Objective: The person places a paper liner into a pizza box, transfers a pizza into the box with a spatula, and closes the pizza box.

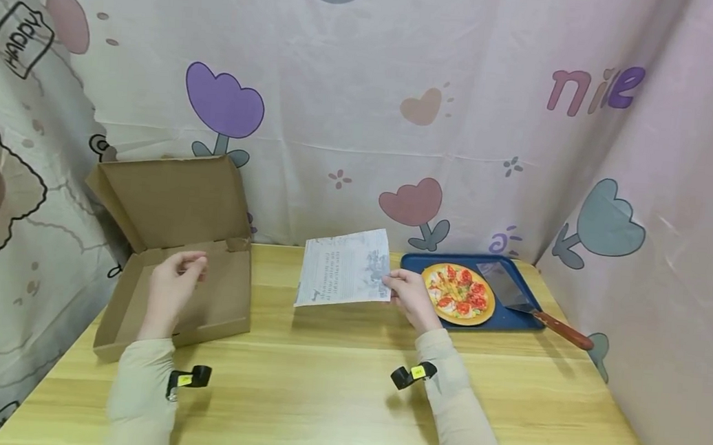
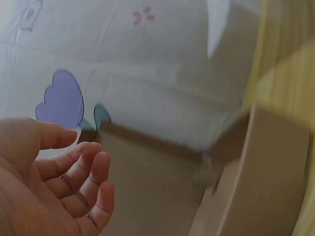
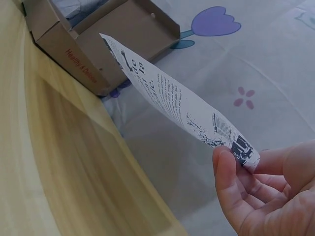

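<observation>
My right hand (image 1: 412, 297) pinches a printed paper sheet (image 1: 343, 268) by its right edge and holds it up over the table. In the right wrist view the sheet (image 3: 172, 105) bows slightly, dark print on its face, thumb and fingers (image 3: 226, 172) at one corner. An unfolded cardboard pizza box (image 1: 184, 286) stands at the left with its lid raised against the backdrop. Over the box's tray hovers my left hand (image 1: 173, 289), fingers loosely bent with nothing between them. In the left wrist view the loose fingers (image 2: 101, 169) show in front of the lid (image 2: 142, 182).
On the right a blue tray (image 1: 412, 261) carries a pizza (image 1: 458, 294) and a metal server with a wooden handle (image 1: 563, 331), which sticks out past the tray's edge. A printed cloth backdrop (image 1: 340, 97) hangs behind the wooden table (image 1: 307, 398).
</observation>
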Demonstrator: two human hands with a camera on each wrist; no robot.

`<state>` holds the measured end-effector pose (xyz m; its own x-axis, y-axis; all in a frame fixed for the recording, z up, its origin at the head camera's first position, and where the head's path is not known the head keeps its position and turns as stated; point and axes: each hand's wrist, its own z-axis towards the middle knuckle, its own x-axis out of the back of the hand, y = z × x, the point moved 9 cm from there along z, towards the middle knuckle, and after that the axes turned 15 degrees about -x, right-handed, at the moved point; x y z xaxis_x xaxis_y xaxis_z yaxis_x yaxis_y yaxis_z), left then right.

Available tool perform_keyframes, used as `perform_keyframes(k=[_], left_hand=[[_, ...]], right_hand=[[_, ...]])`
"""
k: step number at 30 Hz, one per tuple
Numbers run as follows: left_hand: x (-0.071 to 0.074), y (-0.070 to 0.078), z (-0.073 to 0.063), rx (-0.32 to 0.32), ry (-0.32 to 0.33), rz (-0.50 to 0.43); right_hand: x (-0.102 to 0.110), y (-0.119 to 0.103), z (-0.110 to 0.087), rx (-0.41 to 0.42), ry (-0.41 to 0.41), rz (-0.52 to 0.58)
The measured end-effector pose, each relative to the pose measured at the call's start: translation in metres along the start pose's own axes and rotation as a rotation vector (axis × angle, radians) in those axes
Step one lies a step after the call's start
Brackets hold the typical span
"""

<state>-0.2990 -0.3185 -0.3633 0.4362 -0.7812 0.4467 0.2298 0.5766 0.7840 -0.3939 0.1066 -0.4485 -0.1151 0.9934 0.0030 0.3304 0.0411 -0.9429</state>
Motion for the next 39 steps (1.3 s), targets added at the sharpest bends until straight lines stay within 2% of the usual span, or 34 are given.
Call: perform_keyframes(k=[2,6,11,14,18,23,30,32,37,39], left_hand=[[0.015,-0.006,-0.002,-0.002,0.007,0.067],[0.042,-0.02,-0.003,0.013,0.016,0.127],[0.071,-0.04,-0.006,0.055,0.035,0.143],[0.088,-0.059,-0.014,0.129,0.065,0.146],[0.106,-0.082,-0.025,0.22,0.063,0.119],[0.115,-0.108,-0.038,0.281,0.002,0.057],[0.11,-0.144,-0.05,0.335,-0.016,-0.365],[0.111,-0.152,-0.051,0.345,-0.031,-0.385],[0.113,-0.169,-0.057,0.394,-0.054,-0.333],[0.113,-0.174,-0.06,0.427,-0.039,-0.372]], right_hand=[[-0.001,-0.002,-0.001,0.003,0.001,-0.006],[-0.001,-0.005,-0.003,0.009,0.004,0.003],[-0.002,-0.006,-0.006,-0.006,-0.001,0.012],[-0.002,-0.007,-0.007,-0.007,-0.005,0.006],[-0.004,-0.011,-0.008,0.004,-0.012,-0.01],[-0.006,-0.017,-0.01,0.014,-0.006,-0.028],[-0.023,-0.024,-0.01,0.058,-0.029,-0.1],[-0.028,-0.025,-0.01,0.063,-0.036,-0.106],[-0.039,-0.026,-0.008,0.078,-0.046,-0.101],[-0.043,-0.026,-0.007,0.078,-0.057,-0.098]])
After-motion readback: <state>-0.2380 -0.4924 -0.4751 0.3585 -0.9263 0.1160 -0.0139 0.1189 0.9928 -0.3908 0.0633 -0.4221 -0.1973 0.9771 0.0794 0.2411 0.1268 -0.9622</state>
